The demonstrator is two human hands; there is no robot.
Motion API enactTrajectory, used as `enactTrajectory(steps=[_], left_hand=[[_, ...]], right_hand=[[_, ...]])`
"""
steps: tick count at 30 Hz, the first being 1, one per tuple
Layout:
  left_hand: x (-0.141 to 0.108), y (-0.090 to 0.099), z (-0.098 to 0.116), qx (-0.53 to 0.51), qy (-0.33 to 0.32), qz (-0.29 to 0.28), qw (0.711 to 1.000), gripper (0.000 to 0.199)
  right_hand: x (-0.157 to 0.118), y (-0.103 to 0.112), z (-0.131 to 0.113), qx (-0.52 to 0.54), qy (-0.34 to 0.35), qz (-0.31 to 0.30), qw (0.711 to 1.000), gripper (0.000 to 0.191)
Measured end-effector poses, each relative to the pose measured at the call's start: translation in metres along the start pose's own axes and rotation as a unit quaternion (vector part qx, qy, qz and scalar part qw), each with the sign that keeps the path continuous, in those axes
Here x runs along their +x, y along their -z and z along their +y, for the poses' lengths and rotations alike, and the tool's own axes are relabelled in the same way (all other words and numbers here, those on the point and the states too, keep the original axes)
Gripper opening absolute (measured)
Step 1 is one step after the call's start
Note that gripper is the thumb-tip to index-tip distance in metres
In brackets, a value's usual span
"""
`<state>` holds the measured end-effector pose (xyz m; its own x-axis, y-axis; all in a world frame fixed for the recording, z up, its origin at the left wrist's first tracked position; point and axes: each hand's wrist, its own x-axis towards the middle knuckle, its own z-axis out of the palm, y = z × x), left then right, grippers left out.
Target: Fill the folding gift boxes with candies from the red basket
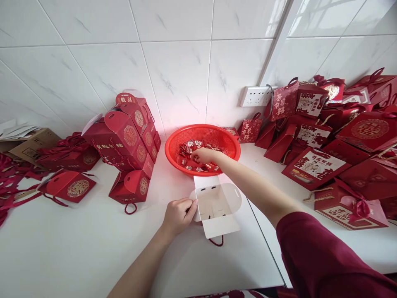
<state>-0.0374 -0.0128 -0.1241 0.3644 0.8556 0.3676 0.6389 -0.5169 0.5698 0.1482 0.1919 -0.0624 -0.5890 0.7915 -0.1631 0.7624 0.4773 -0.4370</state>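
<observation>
My left hand [179, 216] pinches the left flap of an opened gift box [214, 203], whose white inside faces up with its flaps spread. A dark red cord handle hangs at the box's near side. Behind the box stands a red plastic basket [173, 158] holding many small red wrapped sweets [198, 167]. My right hand [201, 155] reaches into the basket, its fingers curled down among the sweets; what they grip is hidden.
On the left are stacked red boxes [124, 138], a separate red box [76, 185] and dark red ribbons [9, 182]. A large pile of red boxes [322, 165] fills the right side. A power strip [256, 96] is on the tiled wall.
</observation>
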Motion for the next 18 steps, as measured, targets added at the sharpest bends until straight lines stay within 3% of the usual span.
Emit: enactTrajectory(steps=[5,8,10,12,14,16,18], left_hand=[[0.000,0.001,0.001,0.013,-0.014,0.014,1.000,0.043],[0.000,0.001,0.001,0.010,-0.015,0.013,1.000,0.044],[0.000,0.001,0.001,0.011,-0.014,0.014,1.000,0.044],[0.000,0.001,0.002,0.014,-0.014,0.016,1.000,0.044],[0.000,0.001,0.002,0.019,-0.013,0.019,1.000,0.043],[0.001,0.000,0.002,0.019,-0.007,0.018,1.000,0.043],[0.001,-0.001,0.003,0.015,0.003,0.012,1.000,0.043]], right_hand=[[-0.044,0.016,0.000,0.069,0.005,0.133,0.989,0.032],[-0.088,0.017,-0.006,0.154,0.070,0.154,0.973,0.026],[-0.119,0.012,-0.012,0.322,0.180,0.121,0.921,0.030],[-0.147,0.003,-0.018,0.394,0.236,0.083,0.885,0.032],[-0.168,-0.010,-0.024,0.369,0.227,0.091,0.897,0.031],[-0.183,-0.025,-0.025,0.328,0.201,0.137,0.913,0.023],[-0.193,-0.044,-0.021,0.316,0.190,0.182,0.912,0.016]])
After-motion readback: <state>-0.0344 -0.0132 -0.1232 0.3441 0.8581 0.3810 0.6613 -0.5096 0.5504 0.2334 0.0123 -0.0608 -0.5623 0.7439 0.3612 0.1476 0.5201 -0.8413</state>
